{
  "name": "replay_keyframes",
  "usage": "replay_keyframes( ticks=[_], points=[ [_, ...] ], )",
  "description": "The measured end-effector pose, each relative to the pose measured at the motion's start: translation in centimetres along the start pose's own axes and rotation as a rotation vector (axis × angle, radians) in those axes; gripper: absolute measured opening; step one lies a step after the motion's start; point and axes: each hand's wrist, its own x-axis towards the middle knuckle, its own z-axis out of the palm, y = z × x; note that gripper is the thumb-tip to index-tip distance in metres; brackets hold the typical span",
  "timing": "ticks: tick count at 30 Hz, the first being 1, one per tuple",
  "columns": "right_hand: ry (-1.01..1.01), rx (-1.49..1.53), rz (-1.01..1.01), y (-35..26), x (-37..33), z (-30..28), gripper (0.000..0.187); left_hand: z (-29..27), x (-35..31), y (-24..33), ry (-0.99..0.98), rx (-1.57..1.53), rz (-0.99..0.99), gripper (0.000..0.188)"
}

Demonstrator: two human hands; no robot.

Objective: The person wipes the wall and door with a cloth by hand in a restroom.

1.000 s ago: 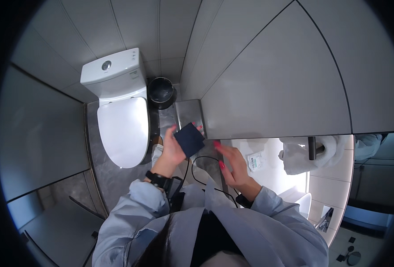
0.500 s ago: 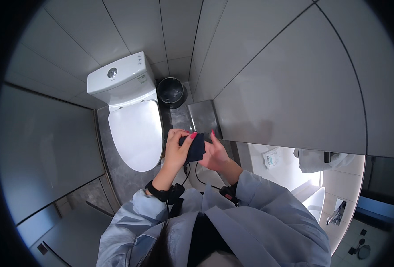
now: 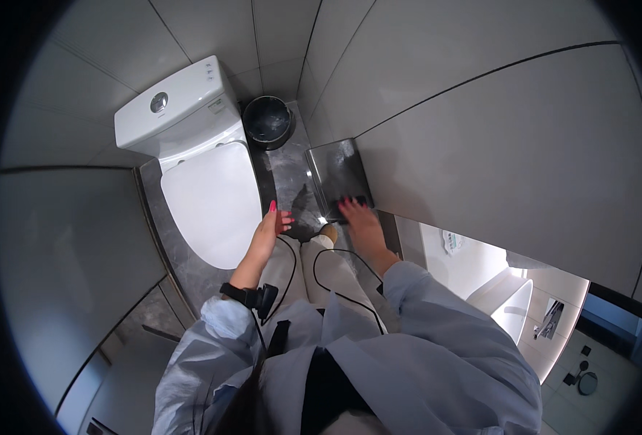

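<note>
My left hand (image 3: pixel 266 233) is raised beside the toilet's near right side. Its thumb points up, the fingers are loosely bent and apart, and nothing is in it. My right hand (image 3: pixel 364 226), slightly blurred, reaches to the near end of a shiny metal box (image 3: pixel 337 170) on the right wall. A small dark folded cloth (image 3: pixel 362 201) is under its fingertips, mostly hidden by them and against the metal. The white toilet (image 3: pixel 212 203) stands at left with its lid down.
A black round bin (image 3: pixel 268 122) stands between the toilet and the wall. Black cables (image 3: pixel 316 274) loop from my wrists across my legs. At right are a white washbasin (image 3: pixel 508 301) and a small white packet (image 3: pixel 451 243) on a ledge.
My hands have come apart. The right one has carried the dark cloth to the metal box on the wall; the left has let go and moved slightly left. The view has shifted.
</note>
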Motion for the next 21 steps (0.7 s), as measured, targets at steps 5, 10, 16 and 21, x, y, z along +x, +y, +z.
replay_keyframes(
  ticks=[5, 10, 16, 21],
  points=[
    [-0.028, -0.126, 0.041, -2.2, -1.1, 2.9, 0.076, -1.6, -2.2, -2.0, 0.018, 0.034, -0.102, 0.069],
    [0.046, -0.097, -0.031, -2.1, 6.3, 0.9, 0.080, -3.4, -3.2, -3.7, 0.131, -0.016, -0.170, 0.067],
    [0.168, -0.091, -0.027, -0.4, 13.9, 0.8, 0.082, -2.3, -1.3, -2.9, 0.087, 0.055, -0.114, 0.069],
    [0.151, -0.067, 0.037, -0.8, 11.3, 1.2, 0.085, -0.1, 1.3, -1.4, 0.010, 0.038, -0.093, 0.064]
  ],
)
